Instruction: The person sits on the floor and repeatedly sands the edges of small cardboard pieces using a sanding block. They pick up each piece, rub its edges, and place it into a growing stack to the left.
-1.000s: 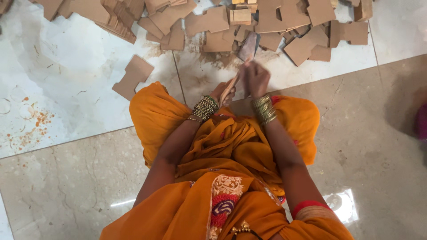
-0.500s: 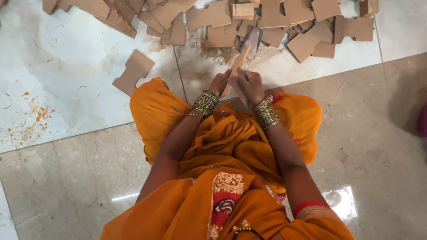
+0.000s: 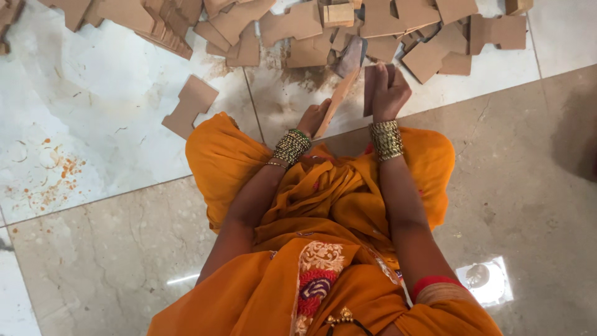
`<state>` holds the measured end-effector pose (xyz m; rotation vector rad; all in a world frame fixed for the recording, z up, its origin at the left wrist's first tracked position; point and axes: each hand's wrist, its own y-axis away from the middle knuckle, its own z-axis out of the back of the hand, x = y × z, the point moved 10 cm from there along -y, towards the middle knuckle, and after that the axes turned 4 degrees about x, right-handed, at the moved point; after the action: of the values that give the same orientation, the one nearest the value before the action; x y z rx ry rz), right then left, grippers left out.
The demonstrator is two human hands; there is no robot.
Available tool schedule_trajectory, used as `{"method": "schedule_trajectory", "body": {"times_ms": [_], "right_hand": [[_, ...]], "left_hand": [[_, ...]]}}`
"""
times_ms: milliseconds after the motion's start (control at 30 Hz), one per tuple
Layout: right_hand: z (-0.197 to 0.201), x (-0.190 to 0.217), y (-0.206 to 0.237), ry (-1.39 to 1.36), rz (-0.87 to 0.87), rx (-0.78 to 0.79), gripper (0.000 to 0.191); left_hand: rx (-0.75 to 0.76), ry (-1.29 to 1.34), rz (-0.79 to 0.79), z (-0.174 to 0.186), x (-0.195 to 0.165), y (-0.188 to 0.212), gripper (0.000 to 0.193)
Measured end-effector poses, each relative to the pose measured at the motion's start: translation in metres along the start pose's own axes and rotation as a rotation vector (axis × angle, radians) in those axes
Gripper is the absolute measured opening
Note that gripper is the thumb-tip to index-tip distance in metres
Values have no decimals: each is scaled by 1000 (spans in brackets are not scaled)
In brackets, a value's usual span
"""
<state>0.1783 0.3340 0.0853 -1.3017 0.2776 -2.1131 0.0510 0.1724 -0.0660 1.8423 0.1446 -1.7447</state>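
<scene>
Head view, hands first: left hand (image 3: 313,118) closed round the lower end of a long wooden-handled tool (image 3: 339,93), its dark flat blade raised toward the pile; right hand (image 3: 387,92) wrapped over a flat brown cut-out piece (image 3: 370,87) stood on edge on the floor, just beside the tool. Stacked gold bangles at both wrists.

Handling, as a judgement: piece probably light, stiff, thin board; likely dusty rather than slippery, prone to chip at its notched corners; best held by the broad faces, well clear of the blade.

Surface and room: pale polished marble floor (image 3: 99,143), veined, with orange-brown dust specks at left; darker beige tiles nearer. Heap of similar cut-outs (image 3: 292,25) across the top; one loose piece (image 3: 189,106) apart at left.
</scene>
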Motion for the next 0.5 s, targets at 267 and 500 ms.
{"method": "schedule_trajectory", "body": {"times_ms": [267,500], "right_hand": [[-60,-8,37,-1069,-577,554,44],[-75,70,62,-864,-245,637,22]], "left_hand": [[-190,-333,-95,23,-29,5,75],[-321,-288,-212,42,-16,-2,78]]}}
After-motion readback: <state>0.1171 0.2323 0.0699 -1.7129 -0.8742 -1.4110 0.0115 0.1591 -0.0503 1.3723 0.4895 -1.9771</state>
